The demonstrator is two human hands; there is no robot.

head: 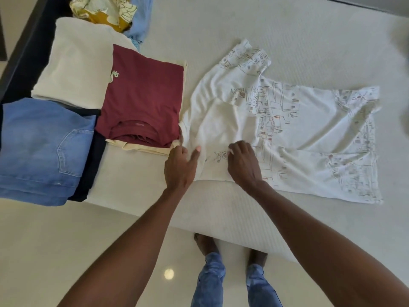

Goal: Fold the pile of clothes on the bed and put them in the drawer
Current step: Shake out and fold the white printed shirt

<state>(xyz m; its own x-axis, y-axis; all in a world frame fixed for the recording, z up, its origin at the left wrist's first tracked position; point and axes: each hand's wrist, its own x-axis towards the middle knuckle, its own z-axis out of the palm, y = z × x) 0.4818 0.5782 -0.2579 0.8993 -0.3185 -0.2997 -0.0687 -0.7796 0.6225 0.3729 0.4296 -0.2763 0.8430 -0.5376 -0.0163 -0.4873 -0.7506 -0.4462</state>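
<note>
Cloth of the white shirt (276,129) is light and limp; left hand (180,167) rests flat, right hand (243,165) pinches its near-left edge.

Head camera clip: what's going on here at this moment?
A person is folding laundry on a bed. Both hands, left hand and right hand, are at the near edge of a white printed shirt that lies spread out. A maroon shirt and blue jeans already lie folded to the left.
</note>
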